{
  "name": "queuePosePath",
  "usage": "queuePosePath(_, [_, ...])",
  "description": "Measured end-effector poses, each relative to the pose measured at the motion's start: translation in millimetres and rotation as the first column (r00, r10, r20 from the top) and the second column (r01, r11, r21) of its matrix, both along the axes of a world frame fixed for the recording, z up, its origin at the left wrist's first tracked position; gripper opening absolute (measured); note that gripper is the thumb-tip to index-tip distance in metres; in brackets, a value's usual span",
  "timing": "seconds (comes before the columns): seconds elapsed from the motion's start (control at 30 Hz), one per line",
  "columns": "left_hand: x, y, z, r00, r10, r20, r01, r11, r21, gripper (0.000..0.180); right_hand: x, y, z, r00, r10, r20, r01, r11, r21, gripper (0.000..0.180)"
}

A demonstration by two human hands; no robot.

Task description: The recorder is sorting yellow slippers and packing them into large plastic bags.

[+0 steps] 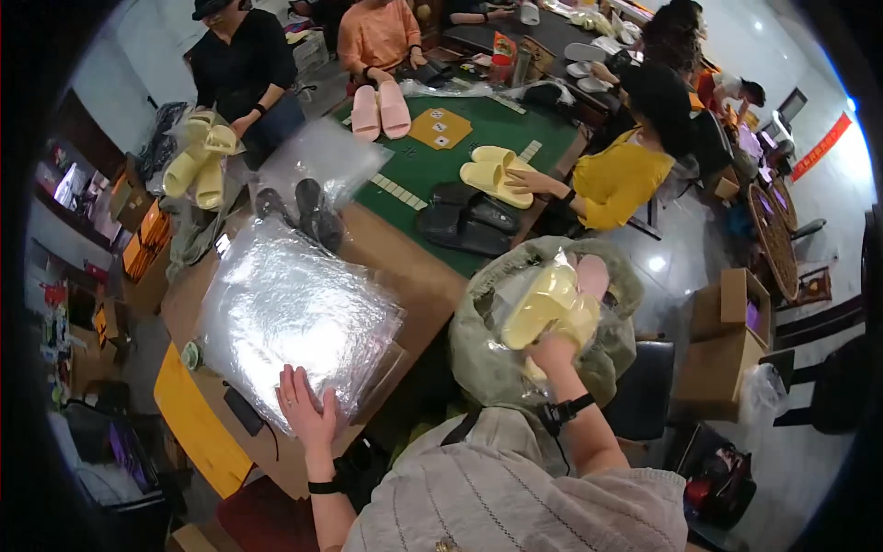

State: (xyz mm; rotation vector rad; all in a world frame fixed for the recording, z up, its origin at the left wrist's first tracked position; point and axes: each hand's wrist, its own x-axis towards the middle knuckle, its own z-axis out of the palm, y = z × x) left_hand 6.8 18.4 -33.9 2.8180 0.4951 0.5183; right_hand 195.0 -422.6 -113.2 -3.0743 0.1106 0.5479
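Observation:
My left hand [308,405] lies with its fingers outstretched on the near edge of a stack of clear plastic bags [285,304], which shines under the light. The stack rests on brown cardboard [405,276]. On my right, a translucent greenish plastic sack [471,336] hangs wide at its mouth. Over it, my right hand [552,351] is closed around the near end of pale yellow slippers [541,305]; my fingers are partly hidden by them. A pink slipper [592,276] shows behind the yellow ones.
Black slippers [469,221], yellow slippers [492,175] under a co-worker's hand [533,182], and pink slippers [380,112] lie on the green table [418,175]. Dark slippers [317,216] sit beyond the bags. At far left, a person stands by bagged yellow slippers [198,166]. Cardboard boxes [722,363] stand right.

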Motion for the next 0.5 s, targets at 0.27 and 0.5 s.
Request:
queuePosePath(0.27, [15,-8,4,1.000,0.001,0.005,0.000,1.000,-0.030,0.067,114,61,9,0.908,0.089,0.410,-0.258,0.889,0.378,0.041])
queuePosePath(0.5, [12,-7,9,0.999,0.044,-0.006,-0.044,0.999,-0.029,0.066,231,105,-59,0.945,0.103,0.310,-0.218,0.905,0.364,0.053])
